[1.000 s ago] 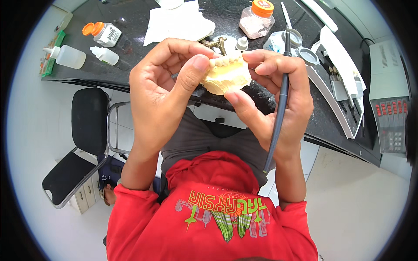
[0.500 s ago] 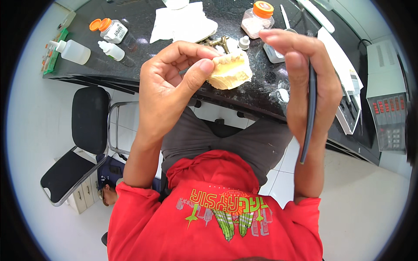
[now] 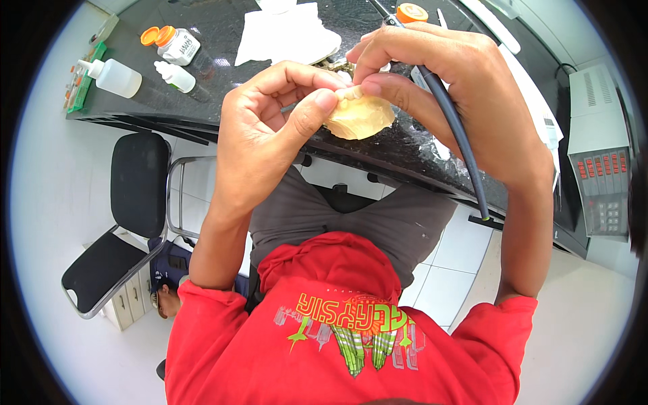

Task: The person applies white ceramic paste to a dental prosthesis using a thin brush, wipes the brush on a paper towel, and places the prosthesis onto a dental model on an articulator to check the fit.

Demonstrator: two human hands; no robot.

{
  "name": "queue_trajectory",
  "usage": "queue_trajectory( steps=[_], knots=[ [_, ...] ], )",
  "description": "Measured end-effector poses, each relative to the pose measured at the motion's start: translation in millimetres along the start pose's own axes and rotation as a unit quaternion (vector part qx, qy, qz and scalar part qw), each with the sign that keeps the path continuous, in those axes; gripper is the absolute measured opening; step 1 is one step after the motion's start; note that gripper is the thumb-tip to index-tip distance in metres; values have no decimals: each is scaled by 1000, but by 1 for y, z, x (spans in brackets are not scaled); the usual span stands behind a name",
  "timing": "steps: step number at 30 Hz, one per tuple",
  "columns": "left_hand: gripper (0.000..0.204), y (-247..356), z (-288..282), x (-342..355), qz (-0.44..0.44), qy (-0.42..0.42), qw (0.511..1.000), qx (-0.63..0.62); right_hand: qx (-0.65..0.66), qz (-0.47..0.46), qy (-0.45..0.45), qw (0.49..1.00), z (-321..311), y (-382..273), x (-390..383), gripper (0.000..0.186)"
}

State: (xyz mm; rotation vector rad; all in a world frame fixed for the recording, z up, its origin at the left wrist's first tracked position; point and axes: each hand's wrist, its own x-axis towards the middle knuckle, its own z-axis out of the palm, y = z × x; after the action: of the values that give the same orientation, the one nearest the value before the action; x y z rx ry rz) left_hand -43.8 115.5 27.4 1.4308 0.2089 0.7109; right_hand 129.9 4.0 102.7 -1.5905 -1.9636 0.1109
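Observation:
My left hand (image 3: 270, 128) pinches a pale yellow dental cast (image 3: 361, 120) with a row of teeth along its top, held above the front edge of the black worktop (image 3: 216, 40). My right hand (image 3: 472, 101) has come up to the other side of the cast. Its thumb and forefinger are at the teeth; whether a small piece lies between them is hidden. Across that same hand runs a slim dark-handled tool (image 3: 451, 111), tucked between the fingers with its tapered end pointing back toward me. Partly hidden behind the cast is a brass-coloured metal device (image 3: 341, 66).
A white cloth (image 3: 283, 34) lies at the back. On the left stand a squeeze bottle (image 3: 116, 79), an orange-capped jar (image 3: 178, 48) and a dropper bottle (image 3: 175, 77). An orange-lidded jar (image 3: 412, 12) is behind my right hand. A unit with red digits (image 3: 601, 175) sits far right. A black chair (image 3: 138, 179) is left.
My right hand has moved left and its fingers now meet at the cast's teeth. The dark-handled tool has swung with it. The cast has tilted, so more of its rounded side shows.

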Motion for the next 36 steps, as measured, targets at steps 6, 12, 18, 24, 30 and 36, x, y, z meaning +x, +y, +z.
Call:
queue_trajectory(
  steps=[6,12,18,24,30,36],
  knots=[
    [20,0,-1,1,-2,-2,1000,5,12,-14,-15,1000,0,5,3,15],
    [19,1,2,1,-11,3,1000,-1,25,-4,1,1000,2,5,1,13],
    [17,-5,4,2,5,13,1000,-11,5,47,60,997,-1,8,-6,11],
    [18,-5,0,2,1,7,1000,-8,27,87,45,995,8,6,-17,12],
    [21,-5,-3,5,-2,-15,1000,-16,54,119,4,991,5,4,-11,9],
    [23,-6,-5,4,5,-26,999,-19,115,33,-13,993,-2,26,-5,11]
  ],
)
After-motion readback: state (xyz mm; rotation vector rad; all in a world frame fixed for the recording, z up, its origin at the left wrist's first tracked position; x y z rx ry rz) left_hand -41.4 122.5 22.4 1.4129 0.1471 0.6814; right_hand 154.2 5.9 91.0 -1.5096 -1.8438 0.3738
